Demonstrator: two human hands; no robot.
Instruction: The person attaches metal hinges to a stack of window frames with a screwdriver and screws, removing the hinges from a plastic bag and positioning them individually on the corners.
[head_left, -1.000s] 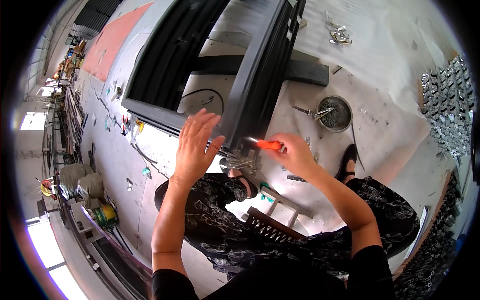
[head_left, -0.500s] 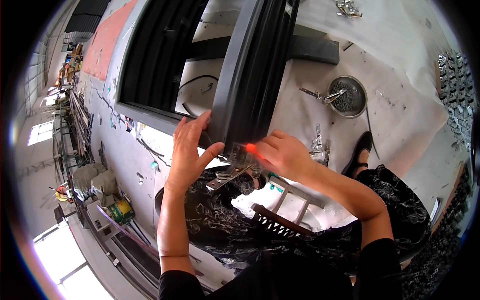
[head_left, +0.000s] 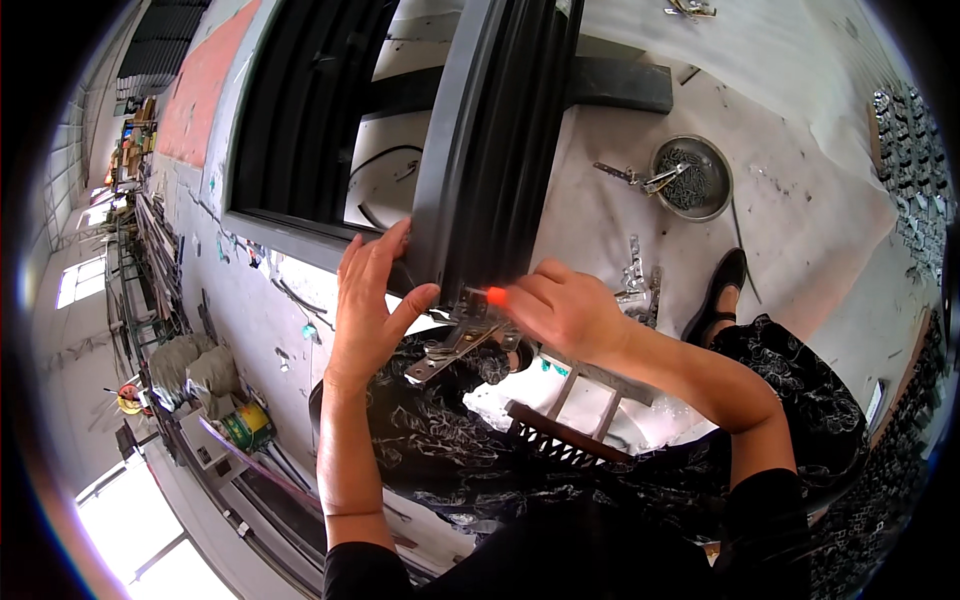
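Observation:
A dark grey metal window frame (head_left: 455, 130) extends away from me, its near corner between my hands. My left hand (head_left: 368, 300) grips that corner, fingers along the inner edge and thumb at the end. Closed around an orange-handled screwdriver (head_left: 497, 296), my right hand (head_left: 570, 312) sits just right of the corner. The screwdriver's thin shaft points left at the frame's end. Beneath the corner, a silvery metal hinge (head_left: 450, 355) with flat arms juts out over my lap; its attachment is partly hidden.
On the right, a round metal bowl (head_left: 715, 205) holds many screws, with a hinge piece (head_left: 612, 172) at its rim. More metal hinges (head_left: 635, 275) lie beyond my right hand. A dark beam (head_left: 625, 85) supports the frame. A small stool (head_left: 590, 405) stands below. Metal parts (head_left: 915, 190) line the far right.
The view has shifted slightly, moving the frame and bowl a little left in the picture. Both hands keep their places at the corner, and the screwdriver stays in my right hand.

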